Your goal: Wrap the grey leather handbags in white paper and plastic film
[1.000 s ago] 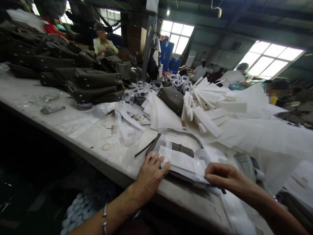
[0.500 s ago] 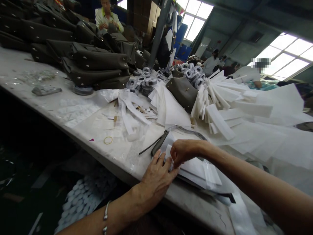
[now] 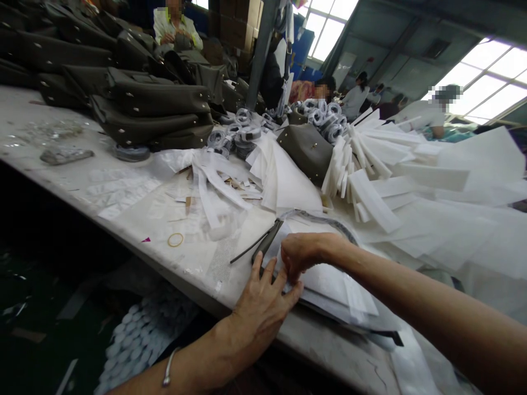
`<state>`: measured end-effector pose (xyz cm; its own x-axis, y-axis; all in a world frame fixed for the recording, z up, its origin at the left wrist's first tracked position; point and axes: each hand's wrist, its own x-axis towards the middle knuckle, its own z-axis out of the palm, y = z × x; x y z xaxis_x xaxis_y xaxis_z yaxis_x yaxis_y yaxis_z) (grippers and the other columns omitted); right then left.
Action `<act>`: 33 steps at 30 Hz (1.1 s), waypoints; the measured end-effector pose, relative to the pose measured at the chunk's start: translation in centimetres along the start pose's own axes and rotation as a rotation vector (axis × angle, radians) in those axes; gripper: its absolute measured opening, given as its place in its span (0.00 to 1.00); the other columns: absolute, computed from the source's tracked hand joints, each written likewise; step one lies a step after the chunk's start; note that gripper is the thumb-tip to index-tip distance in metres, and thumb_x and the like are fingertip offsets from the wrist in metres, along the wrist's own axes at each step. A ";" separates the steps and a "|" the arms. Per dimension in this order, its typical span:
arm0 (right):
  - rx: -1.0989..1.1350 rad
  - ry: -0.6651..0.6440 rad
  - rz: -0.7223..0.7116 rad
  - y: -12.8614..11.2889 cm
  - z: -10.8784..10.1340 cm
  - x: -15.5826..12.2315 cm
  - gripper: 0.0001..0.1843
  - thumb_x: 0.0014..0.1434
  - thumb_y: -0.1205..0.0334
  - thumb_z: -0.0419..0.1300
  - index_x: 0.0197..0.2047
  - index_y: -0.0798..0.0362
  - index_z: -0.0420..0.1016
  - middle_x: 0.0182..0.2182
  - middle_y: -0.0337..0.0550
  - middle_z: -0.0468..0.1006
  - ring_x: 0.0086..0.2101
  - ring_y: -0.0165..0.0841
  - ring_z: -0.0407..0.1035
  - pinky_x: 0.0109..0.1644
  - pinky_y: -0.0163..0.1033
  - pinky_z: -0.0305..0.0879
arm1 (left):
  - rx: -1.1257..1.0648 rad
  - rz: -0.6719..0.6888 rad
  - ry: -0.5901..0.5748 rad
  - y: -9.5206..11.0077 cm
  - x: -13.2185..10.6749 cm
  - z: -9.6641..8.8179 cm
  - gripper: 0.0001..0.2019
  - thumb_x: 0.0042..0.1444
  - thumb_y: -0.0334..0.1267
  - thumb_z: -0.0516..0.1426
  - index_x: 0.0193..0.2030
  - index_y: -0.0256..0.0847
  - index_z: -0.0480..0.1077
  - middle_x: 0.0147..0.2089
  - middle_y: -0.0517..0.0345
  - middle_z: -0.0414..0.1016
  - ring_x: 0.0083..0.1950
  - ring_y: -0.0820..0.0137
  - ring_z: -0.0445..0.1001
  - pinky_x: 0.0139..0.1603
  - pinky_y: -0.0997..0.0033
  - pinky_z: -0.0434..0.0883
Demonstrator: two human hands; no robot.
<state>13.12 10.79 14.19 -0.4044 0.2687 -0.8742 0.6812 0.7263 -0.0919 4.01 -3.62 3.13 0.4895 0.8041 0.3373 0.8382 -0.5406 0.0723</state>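
Observation:
A dark grey handbag (image 3: 268, 241) lies flat near the table's front edge, largely covered by white paper sheets (image 3: 333, 285). Its plastic-wrapped handle (image 3: 329, 221) arches behind my hands, and a thin dark strap end (image 3: 249, 249) sticks out leftward. My left hand (image 3: 263, 296) rests on the bag's near edge with fingers spread. Right beside those fingertips, my right hand (image 3: 302, 253) is bent down with its fingers curled together over the bag. Whatever they grip is hidden from view.
Stacked dark grey bags (image 3: 156, 109) fill the back left. Plastic-wrapped coils (image 3: 242, 134), another grey bag (image 3: 308, 148) and folded white paper strips (image 3: 373, 200) lie behind my hands. A yellow rubber band (image 3: 175, 240) is left of them. A person (image 3: 177, 33) sits across the table.
The camera view has shifted slightly. My left fingers have spread a little more, and my right hand has curled further down, covering the white piece that showed beside it.

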 end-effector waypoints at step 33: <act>0.444 1.076 0.171 5.7 13.7 -1.3 0.35 0.64 0.45 0.57 0.67 0.55 0.61 0.64 0.56 0.65 0.62 0.45 0.60 0.66 0.51 0.52 | -0.203 -0.021 -0.084 -1.0 1.9 -2.1 0.29 0.57 0.50 0.63 0.61 0.41 0.64 0.51 0.50 0.75 0.55 0.57 0.71 0.68 0.41 0.54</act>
<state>25.87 5.97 8.27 -0.4493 0.8915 -0.0583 0.8435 0.4018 -0.3566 3.62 -2.07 5.68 0.4980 0.8288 0.2552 0.7870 -0.5555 0.2684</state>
